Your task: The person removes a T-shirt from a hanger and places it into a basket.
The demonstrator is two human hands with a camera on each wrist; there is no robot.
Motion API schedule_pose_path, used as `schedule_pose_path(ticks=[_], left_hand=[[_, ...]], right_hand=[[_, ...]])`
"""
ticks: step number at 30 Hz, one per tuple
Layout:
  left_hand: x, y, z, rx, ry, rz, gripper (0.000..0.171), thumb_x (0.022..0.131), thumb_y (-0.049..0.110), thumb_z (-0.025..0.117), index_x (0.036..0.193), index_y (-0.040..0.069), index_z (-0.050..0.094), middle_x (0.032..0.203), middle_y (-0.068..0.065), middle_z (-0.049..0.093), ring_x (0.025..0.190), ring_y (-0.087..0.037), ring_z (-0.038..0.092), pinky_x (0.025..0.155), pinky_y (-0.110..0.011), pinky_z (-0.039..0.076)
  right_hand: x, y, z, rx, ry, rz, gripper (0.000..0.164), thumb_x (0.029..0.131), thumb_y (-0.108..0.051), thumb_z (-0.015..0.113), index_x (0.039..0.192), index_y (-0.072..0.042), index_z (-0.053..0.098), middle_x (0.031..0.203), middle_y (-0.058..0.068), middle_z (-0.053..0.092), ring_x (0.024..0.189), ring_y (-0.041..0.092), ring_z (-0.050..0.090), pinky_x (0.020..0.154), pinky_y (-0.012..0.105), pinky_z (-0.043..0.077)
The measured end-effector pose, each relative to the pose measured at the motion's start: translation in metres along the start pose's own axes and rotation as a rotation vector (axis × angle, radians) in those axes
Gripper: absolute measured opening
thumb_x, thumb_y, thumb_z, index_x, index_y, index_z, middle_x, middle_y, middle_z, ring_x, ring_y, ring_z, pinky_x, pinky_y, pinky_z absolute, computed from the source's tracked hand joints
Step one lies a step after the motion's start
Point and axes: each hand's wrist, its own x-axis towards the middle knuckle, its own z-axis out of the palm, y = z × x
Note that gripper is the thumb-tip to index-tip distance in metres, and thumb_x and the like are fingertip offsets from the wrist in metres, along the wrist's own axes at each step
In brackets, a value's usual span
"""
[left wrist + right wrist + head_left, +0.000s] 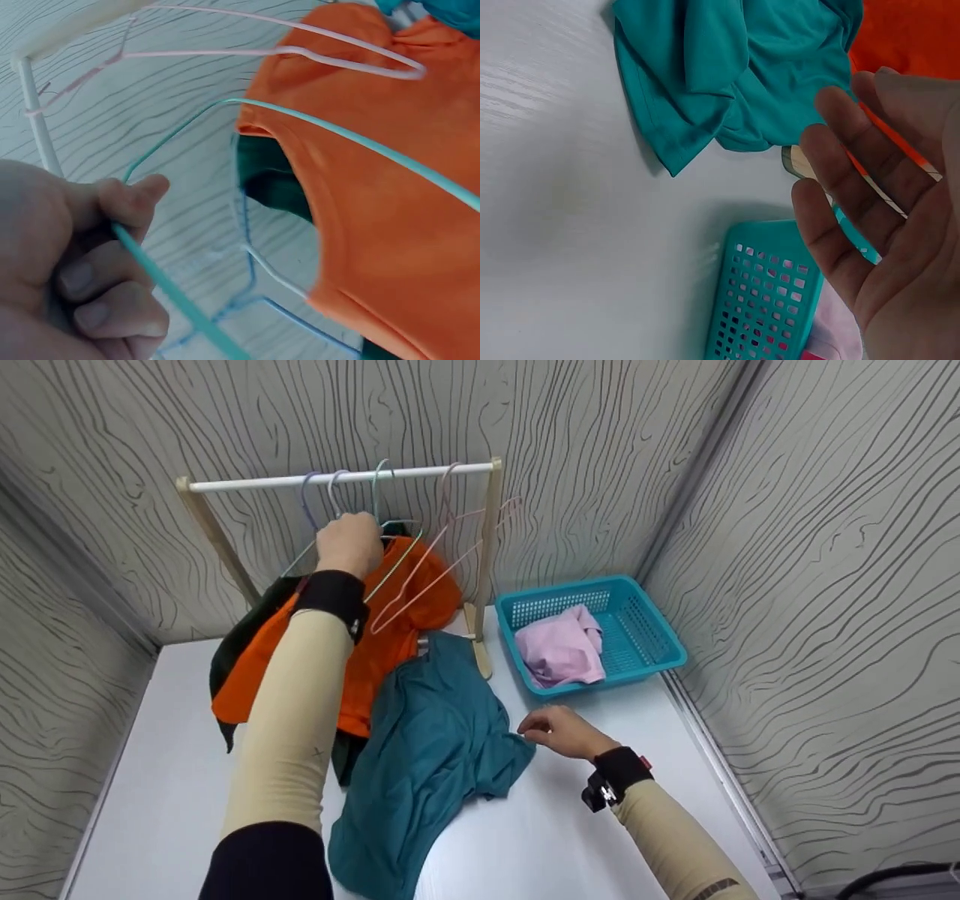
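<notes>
My left hand [350, 540], raised just under the rack's rod, grips a mint-green wire hanger [176, 294] with its fingers curled round the wire. The hanger's hook is over the rod, and no garment shows on it. A teal shirt [442, 727] lies crumpled on the table, its upper end against the foot of the rack. Beside the shirt's right edge is my right hand [566, 731]. In the right wrist view its fingers [847, 176] are loosely extended and apart, with nothing in the palm. An orange garment [431, 592] hangs behind the shirt.
A white rod [247, 484] on wooden posts forms the rack. An unloaded pink hanger [431, 574] hangs at its right end. Dark green cloth [244, 637] shows behind the orange garment. Right of the rack, a turquoise basket [664, 656] contains a pink folded cloth [562, 649]. Patterned walls enclose the table.
</notes>
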Motion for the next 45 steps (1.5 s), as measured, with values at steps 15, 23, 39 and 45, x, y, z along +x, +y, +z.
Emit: schedule_pose_path(ticks=[15, 23, 39, 45], left_hand=[[0.008, 0.003, 0.021, -0.043, 0.032, -0.048, 0.024, 0.096, 0.008, 0.049, 0.116, -0.002, 0.059, 0.107, -0.021, 0.065, 0.093, -0.035, 0.063, 0.085, -0.047, 0.053], [0.001, 0.004, 0.042, -0.037, 0.003, 0.025, 0.042, 0.097, 0.011, 0.049, 0.138, 0.001, 0.045, 0.128, -0.025, 0.058, 0.110, -0.041, 0.061, 0.092, -0.052, 0.051], [-0.079, -0.067, 0.075, -0.309, -0.118, 0.165, 0.061, 0.100, 0.021, 0.052, 0.152, 0.012, 0.022, 0.150, -0.020, 0.036, 0.120, -0.036, 0.054, 0.097, -0.050, 0.047], [-0.108, -0.090, 0.113, -0.470, -0.061, 0.182, 0.039, 0.100, 0.018, 0.052, 0.136, 0.010, 0.040, 0.115, -0.012, 0.055, 0.094, -0.024, 0.055, 0.081, -0.038, 0.048]], right_hand=[[0.016, -0.016, 0.041, 0.038, -0.073, -0.009, 0.019, 0.097, -0.015, 0.059, 0.110, -0.010, 0.072, 0.104, 0.004, 0.072, 0.093, 0.011, 0.062, 0.086, 0.030, 0.053], [0.028, -0.020, 0.054, 0.003, -0.109, 0.016, 0.022, 0.097, -0.018, 0.058, 0.111, -0.006, 0.071, 0.102, 0.001, 0.071, 0.090, 0.011, 0.061, 0.085, 0.032, 0.053], [0.073, -0.042, 0.131, -0.432, -0.006, 0.024, 0.097, 0.076, -0.030, 0.084, 0.153, -0.029, 0.025, 0.161, 0.009, 0.023, 0.146, 0.038, 0.025, 0.101, 0.073, 0.032], [0.066, -0.023, 0.151, -0.486, -0.033, 0.012, 0.090, 0.080, -0.026, 0.080, 0.152, -0.032, 0.027, 0.146, 0.004, 0.049, 0.132, 0.032, 0.048, 0.103, 0.067, 0.034]])
